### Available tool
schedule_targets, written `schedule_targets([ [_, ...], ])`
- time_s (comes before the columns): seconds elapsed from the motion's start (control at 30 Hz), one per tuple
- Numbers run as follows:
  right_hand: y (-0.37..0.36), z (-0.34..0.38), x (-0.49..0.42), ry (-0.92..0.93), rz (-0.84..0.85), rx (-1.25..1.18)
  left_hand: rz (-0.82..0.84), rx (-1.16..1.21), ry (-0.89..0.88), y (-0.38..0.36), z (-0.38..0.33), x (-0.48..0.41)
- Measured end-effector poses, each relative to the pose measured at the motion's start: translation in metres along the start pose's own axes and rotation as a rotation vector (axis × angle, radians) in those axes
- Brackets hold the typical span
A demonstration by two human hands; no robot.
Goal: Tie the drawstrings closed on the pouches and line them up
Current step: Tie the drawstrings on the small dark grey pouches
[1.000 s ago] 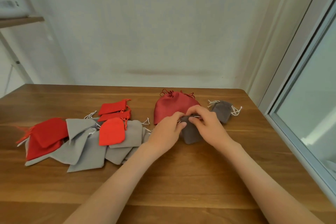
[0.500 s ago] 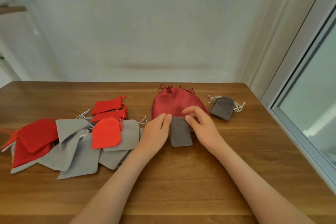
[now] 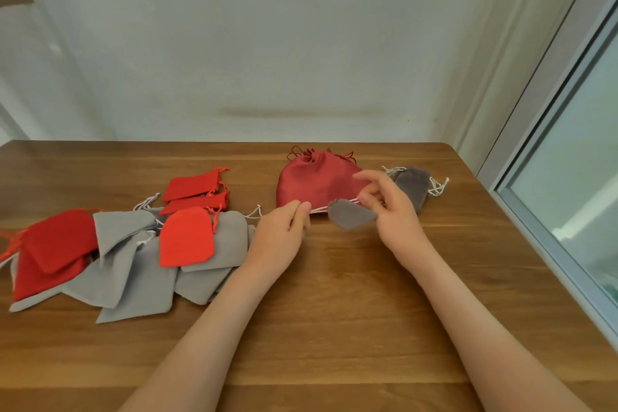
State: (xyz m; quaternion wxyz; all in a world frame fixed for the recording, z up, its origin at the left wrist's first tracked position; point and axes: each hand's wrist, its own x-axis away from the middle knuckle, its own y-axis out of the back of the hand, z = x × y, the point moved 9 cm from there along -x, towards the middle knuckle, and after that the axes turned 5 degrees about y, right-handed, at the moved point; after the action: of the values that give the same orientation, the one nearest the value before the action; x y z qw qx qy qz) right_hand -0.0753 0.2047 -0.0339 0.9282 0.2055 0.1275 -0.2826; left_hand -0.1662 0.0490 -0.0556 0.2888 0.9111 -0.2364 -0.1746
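— What is being seen to differ from half a second ago?
— The small grey pouch (image 3: 351, 218), then lying flat just in front of the big red pouch (image 3: 316, 182), is now being held sideways there by the right hand (image 3: 392, 211), its upper fingers loosely spread.
— And the cord?
— The white drawstring (image 3: 334, 206) is being pinched by the left hand (image 3: 282, 233) and pulled taut along the red pouch's lower edge.
— Elsewhere?
— A tied grey pouch (image 3: 414, 185) is lying right of the red pouch, and the untied pile (image 3: 133, 254) left of it.
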Motion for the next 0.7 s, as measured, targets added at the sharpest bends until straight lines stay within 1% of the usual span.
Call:
schedule_targets([
  [0.1,-0.007,0.012,0.002,0.049,0.064,-0.025,-0.006,0.003,-0.019,0.003,-0.009,0.002],
  [0.23,-0.023,0.024,0.009,0.097,0.176,-0.006,0.046,0.216,0.016,0.0,-0.012,0.005],
  [0.3,-0.031,0.025,0.012,0.09,0.225,0.069,0.056,0.234,-0.056,-0.001,-0.017,0.005],
  [0.37,-0.039,0.025,0.014,0.139,0.256,0.216,-0.035,0.08,-0.204,0.003,-0.025,0.007],
  [0.43,-0.045,0.029,0.015,0.216,0.265,0.308,-0.203,-0.166,-0.334,0.009,-0.035,0.012],
  [0.47,-0.047,0.03,0.016,0.243,0.266,0.327,-0.279,-0.243,-0.368,0.013,-0.039,0.015],
  [0.5,-0.048,0.032,0.016,0.255,0.266,0.333,-0.334,-0.283,-0.392,0.016,-0.043,0.018],
  [0.57,-0.05,0.036,0.018,0.277,0.264,0.32,-0.387,-0.301,-0.429,0.019,-0.046,0.021],
  [0.63,-0.052,0.042,0.02,0.318,0.241,0.334,-0.399,-0.292,-0.448,0.02,-0.047,0.022],
  [0.7,-0.052,0.042,0.02,0.331,0.219,0.359,-0.398,-0.272,-0.407,0.021,-0.045,0.021],
])
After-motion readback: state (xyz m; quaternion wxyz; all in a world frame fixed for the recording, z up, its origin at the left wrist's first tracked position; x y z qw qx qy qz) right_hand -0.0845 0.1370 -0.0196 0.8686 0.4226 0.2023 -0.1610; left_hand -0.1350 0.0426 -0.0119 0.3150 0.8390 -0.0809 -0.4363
